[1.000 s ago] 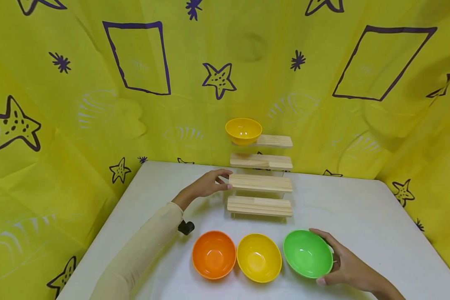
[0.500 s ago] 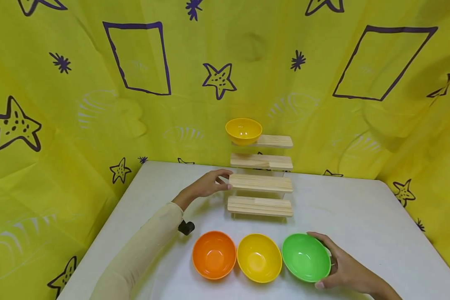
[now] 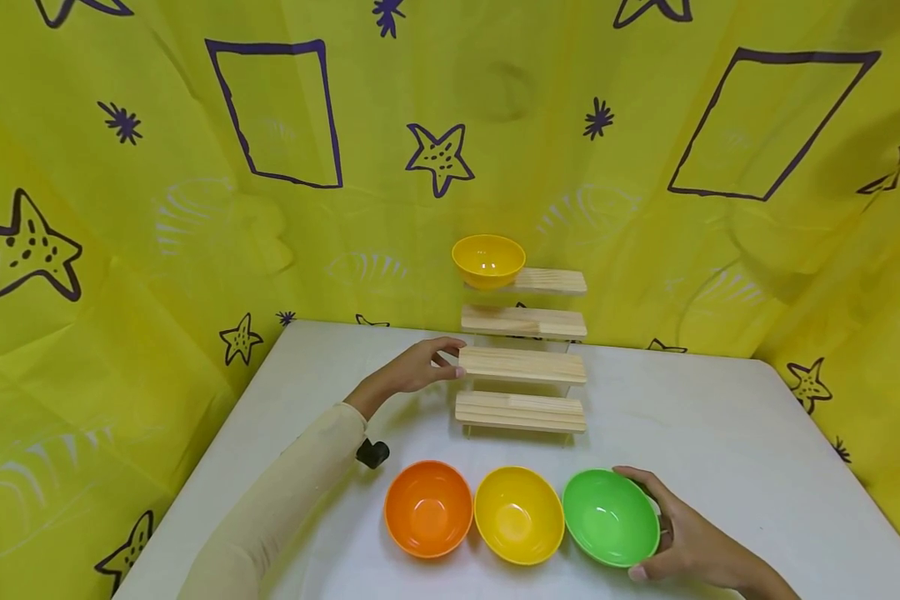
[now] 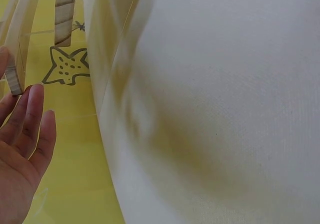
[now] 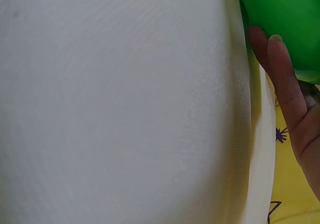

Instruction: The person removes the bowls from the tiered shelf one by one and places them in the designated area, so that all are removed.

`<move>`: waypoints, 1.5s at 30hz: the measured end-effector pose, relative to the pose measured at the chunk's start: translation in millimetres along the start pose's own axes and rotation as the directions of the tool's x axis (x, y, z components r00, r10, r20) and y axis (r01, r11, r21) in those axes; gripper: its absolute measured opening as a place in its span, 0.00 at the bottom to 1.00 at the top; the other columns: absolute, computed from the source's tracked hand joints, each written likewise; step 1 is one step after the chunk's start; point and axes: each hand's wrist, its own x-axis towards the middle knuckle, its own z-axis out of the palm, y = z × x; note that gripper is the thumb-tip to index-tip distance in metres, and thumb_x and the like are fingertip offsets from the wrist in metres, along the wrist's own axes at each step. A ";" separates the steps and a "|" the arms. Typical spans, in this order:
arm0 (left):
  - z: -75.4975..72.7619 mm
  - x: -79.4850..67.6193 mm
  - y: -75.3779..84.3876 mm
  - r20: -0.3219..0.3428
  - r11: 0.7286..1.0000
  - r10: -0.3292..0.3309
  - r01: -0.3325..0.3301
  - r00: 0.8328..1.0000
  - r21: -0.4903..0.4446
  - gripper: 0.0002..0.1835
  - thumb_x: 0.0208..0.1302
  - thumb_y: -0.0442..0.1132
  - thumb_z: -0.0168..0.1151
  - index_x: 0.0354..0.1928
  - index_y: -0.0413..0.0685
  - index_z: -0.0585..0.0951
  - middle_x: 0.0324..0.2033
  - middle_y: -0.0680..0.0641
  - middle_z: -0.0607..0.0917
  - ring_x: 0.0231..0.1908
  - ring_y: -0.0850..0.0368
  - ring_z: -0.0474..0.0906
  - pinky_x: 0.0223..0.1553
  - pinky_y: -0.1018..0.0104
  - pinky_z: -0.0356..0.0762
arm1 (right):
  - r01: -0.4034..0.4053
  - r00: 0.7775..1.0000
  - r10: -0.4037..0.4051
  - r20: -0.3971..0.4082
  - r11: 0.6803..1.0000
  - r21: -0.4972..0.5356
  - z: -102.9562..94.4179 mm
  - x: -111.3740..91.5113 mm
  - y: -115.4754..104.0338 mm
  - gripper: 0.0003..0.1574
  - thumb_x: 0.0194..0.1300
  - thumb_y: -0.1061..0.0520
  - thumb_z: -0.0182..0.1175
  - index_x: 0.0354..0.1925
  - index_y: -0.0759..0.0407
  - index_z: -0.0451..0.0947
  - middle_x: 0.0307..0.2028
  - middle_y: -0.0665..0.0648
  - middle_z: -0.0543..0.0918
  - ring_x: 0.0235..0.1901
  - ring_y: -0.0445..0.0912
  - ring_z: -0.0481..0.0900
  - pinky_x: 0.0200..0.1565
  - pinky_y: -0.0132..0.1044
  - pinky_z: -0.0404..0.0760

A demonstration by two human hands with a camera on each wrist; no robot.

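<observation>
In the head view my left hand pinches the left end of a wooden board on a tiered shelf. The left wrist view also shows these fingers at the board's end. My right hand holds a green bowl by its right side, thumb at the near edge and fingers at the far edge. In the right wrist view, fingers lie against the green bowl's outer wall. Left of it stand a yellow bowl and an orange bowl, in one row.
Another yellow bowl sits on the left part of the shelf's top board. A small black object lies by the left sleeve on the white table. Yellow patterned cloth surrounds the table's back and sides.
My right hand has moved the green bowl slightly left and nearer, up beside the yellow bowl. The left hand stays at the shelf.
</observation>
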 end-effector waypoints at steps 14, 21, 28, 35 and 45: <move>-0.1 0.5 -0.3 -0.012 1.000 -0.002 0.002 1.000 -0.007 0.29 0.71 0.45 0.64 0.70 0.47 0.71 0.61 0.39 0.79 0.53 0.45 0.80 0.50 0.58 0.81 | -0.016 0.999 0.015 0.040 1.000 0.021 -2.1 3.5 -1.1 0.64 0.51 0.71 0.69 0.76 0.64 0.41 0.67 0.83 0.48 0.47 0.48 0.83 0.47 0.39 0.85; -0.8 -1.4 0.2 -0.008 1.000 -0.004 0.004 1.000 -0.002 0.29 0.71 0.45 0.64 0.70 0.46 0.71 0.62 0.38 0.78 0.54 0.45 0.80 0.51 0.57 0.81 | -0.073 0.995 0.070 0.064 0.996 0.042 -1.4 3.6 -1.7 0.63 0.53 0.70 0.70 0.76 0.59 0.43 0.69 0.84 0.44 0.47 0.49 0.84 0.48 0.37 0.84; -0.7 -1.8 0.3 -0.007 1.000 -0.007 0.007 1.000 -0.008 0.30 0.71 0.46 0.64 0.71 0.47 0.70 0.62 0.39 0.78 0.54 0.45 0.80 0.51 0.58 0.81 | -0.078 0.995 0.074 0.068 0.996 0.054 -1.0 3.3 -2.6 0.64 0.53 0.70 0.70 0.76 0.58 0.42 0.69 0.85 0.43 0.46 0.50 0.84 0.48 0.38 0.85; -1.0 -2.7 1.6 -0.008 1.000 0.006 -0.006 1.000 0.005 0.30 0.71 0.45 0.64 0.71 0.46 0.70 0.62 0.39 0.77 0.54 0.46 0.80 0.50 0.59 0.81 | -0.116 0.992 0.114 0.055 0.993 0.027 -2.1 1.5 -2.7 0.64 0.52 0.70 0.71 0.77 0.55 0.43 0.69 0.70 0.52 0.48 0.51 0.83 0.50 0.37 0.84; 0.6 -1.6 0.9 -0.009 1.000 0.009 -0.009 1.000 0.005 0.30 0.71 0.45 0.64 0.71 0.46 0.70 0.62 0.39 0.78 0.54 0.46 0.80 0.50 0.59 0.81 | -0.052 0.993 0.047 0.105 0.998 0.047 -6.5 -3.1 -2.9 0.69 0.56 0.70 0.69 0.79 0.60 0.32 0.64 0.33 0.59 0.50 0.52 0.84 0.50 0.39 0.84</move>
